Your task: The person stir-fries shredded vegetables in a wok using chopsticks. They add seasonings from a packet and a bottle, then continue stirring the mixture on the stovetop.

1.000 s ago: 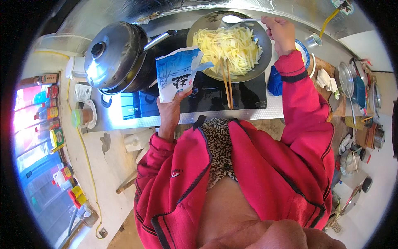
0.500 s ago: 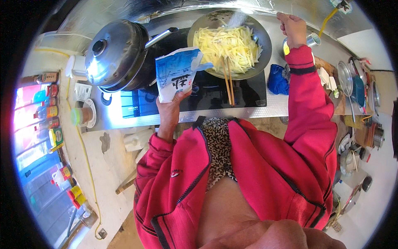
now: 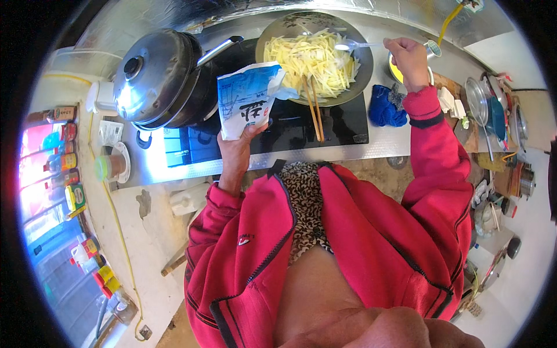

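Note:
My left hand (image 3: pixel 235 153) grips the bottom of a blue and white salt bag (image 3: pixel 246 107), its torn top pointing up and away from me. My right hand (image 3: pixel 409 62) pinches the thin handle of a small pale spoon (image 3: pixel 347 44). The spoon's bowl is over the right side of a wok (image 3: pixel 362 72). Pale yellow shredded strips, like potato (image 3: pixel 307 58), fill the wok. A pair of wooden chopsticks (image 3: pixel 316 119) leans in the strips, the ends sticking out over the near rim.
A lidded dark pot (image 3: pixel 151 75) stands left on the black cooktop (image 3: pixel 278 124), its long handle reaching toward the wok. Right of the wok are a blue cloth (image 3: pixel 387 107) and a metal cup (image 3: pixel 432 49). A strainer (image 3: pixel 477 100) lies farther right, and a jar (image 3: pixel 110 167) at far left.
The spoon, blurred over the wok's far edge before, now shows clearly above its right side. My right hand has come lower and nearer. The left hand still holds the salt bag.

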`<state>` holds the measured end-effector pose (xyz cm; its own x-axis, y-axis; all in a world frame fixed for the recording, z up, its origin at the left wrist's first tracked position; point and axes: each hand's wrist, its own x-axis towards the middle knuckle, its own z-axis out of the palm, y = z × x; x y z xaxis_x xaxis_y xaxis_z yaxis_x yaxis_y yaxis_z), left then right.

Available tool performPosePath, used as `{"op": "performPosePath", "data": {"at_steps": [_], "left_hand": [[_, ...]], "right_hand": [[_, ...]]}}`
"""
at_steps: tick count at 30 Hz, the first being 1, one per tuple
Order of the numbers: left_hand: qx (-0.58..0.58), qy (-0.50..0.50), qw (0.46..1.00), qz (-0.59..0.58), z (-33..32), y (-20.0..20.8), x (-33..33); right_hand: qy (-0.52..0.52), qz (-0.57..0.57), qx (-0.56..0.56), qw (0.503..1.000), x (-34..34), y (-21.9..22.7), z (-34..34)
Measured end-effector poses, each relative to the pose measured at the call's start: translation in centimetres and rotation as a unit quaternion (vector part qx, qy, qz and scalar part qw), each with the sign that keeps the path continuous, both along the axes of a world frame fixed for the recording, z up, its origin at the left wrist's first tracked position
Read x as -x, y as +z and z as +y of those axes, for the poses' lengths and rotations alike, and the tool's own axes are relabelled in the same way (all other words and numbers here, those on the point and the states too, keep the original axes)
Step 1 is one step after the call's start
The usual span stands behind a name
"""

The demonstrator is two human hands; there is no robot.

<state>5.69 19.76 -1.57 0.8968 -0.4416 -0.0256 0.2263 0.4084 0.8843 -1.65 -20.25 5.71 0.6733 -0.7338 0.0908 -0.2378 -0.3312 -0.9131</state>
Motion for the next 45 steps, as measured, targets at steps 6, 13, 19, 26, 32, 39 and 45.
{"op": "performPosePath", "data": {"at_steps": [6, 13, 19, 26, 32, 39, 45], "left_hand": [[-0.015, 0.025, 1.000, 0.001, 1.0, 0.4, 0.3], [-0.038, 0.015, 0.999, -0.019, 1.5, 0.5, 0.6], [0.021, -0.011, 1.000, -0.014, 0.8, 1.1, 0.6], [0.034, -0.061, 0.998, -0.007, 0.2, 1.1, 0.6], [-0.016, -0.135, 0.990, -0.028, 0.1, 1.4, 0.8], [-0.096, -0.120, 0.987, -0.047, 0.8, 1.1, 2.1], [-0.083, -0.104, 0.990, -0.045, 1.0, 0.8, 2.6]], "right_hand": [[0.016, -0.011, 0.041, 0.999, -3.8, 1.0, 2.3], [0.002, -0.033, 0.356, 0.934, -5.3, 1.5, 4.0], [0.030, -0.066, 0.345, 0.936, -1.3, 4.4, 7.2], [0.225, -0.174, 0.248, 0.926, 4.8, 8.8, 12.5], [0.265, -0.198, 0.365, 0.870, 4.2, 7.1, 14.8], [0.246, -0.154, 0.280, 0.915, 3.7, 1.9, 18.4], [0.221, -0.056, 0.024, 0.973, 3.3, 0.4, 18.5]]}}
